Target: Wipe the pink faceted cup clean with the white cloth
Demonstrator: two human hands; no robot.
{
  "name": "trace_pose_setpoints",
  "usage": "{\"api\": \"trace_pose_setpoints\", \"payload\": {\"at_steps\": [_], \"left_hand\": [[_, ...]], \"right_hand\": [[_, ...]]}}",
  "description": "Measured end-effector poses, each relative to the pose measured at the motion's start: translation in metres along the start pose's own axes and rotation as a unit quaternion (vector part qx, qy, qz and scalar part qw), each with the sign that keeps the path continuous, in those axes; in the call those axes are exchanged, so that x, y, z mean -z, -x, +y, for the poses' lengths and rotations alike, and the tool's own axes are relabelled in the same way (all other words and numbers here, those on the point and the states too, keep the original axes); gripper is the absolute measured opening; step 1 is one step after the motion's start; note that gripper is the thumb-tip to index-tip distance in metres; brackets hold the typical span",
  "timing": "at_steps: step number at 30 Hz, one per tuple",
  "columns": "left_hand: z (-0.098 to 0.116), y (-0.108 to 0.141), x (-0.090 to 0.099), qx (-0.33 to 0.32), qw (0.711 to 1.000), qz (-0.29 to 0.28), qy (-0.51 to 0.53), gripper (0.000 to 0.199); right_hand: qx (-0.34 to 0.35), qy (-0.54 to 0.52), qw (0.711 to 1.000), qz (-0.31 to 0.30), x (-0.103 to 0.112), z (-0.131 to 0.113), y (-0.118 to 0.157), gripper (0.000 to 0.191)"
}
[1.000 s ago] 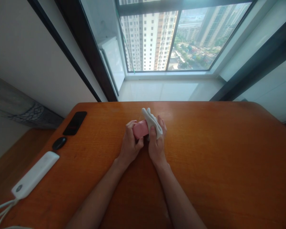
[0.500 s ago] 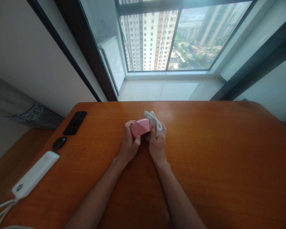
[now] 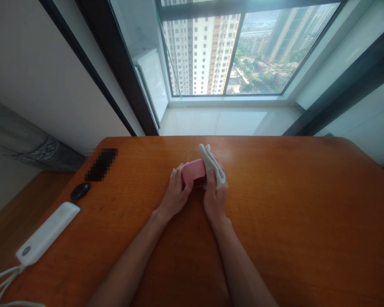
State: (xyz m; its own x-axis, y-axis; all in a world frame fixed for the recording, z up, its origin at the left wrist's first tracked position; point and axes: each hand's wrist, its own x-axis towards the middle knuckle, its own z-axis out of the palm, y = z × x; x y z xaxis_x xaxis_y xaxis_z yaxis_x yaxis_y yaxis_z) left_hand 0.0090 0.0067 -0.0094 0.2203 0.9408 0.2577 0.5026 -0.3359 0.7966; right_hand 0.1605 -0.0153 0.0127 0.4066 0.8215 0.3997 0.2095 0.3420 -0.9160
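Observation:
Over the middle of the wooden table (image 3: 275,213), my left hand (image 3: 175,194) grips a pink box-shaped object (image 3: 193,169) by its left end, the thumb along its lower edge. Its upper face is light pink and a darker red side shows below; its exact kind I cannot make out. My right hand (image 3: 216,200) holds a folded white cloth (image 3: 214,167), thumb in front and fingers mostly hidden behind. The cloth presses against the object's right end.
Along the table's left side lie a blurred-out black flat object (image 3: 101,164), a black computer mouse (image 3: 80,191) and a white power strip (image 3: 48,233) with cables. Beyond the far table edge is a window (image 3: 252,51).
Both hands have shifted slightly right. The pink object has tilted so its darker side shows, and the cloth stands more upright against its right end.

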Motion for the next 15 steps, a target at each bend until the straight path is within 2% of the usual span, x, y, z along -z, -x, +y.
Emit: {"api": "trace_pose_setpoints", "payload": {"at_steps": [4,7,12,15], "left_hand": [[0.002,-0.002,0.000,-0.025,0.996,-0.047,-0.074,0.063],[0.005,-0.002,0.002,-0.041,0.994,-0.076,-0.073,0.062],[0.005,0.003,0.002,-0.041,0.991,-0.034,0.122,0.078],[0.004,0.005,0.002,-0.010,0.985,-0.035,0.170,0.077]], "right_hand": [[0.128,0.078,0.989,0.007,0.006,-0.006,-0.002,0.050],[0.198,0.152,0.968,0.008,0.009,-0.009,-0.002,0.043],[0.228,0.191,0.955,-0.008,0.009,-0.012,-0.001,0.037],[0.237,0.191,0.952,-0.023,0.007,-0.013,0.000,0.037]]}}
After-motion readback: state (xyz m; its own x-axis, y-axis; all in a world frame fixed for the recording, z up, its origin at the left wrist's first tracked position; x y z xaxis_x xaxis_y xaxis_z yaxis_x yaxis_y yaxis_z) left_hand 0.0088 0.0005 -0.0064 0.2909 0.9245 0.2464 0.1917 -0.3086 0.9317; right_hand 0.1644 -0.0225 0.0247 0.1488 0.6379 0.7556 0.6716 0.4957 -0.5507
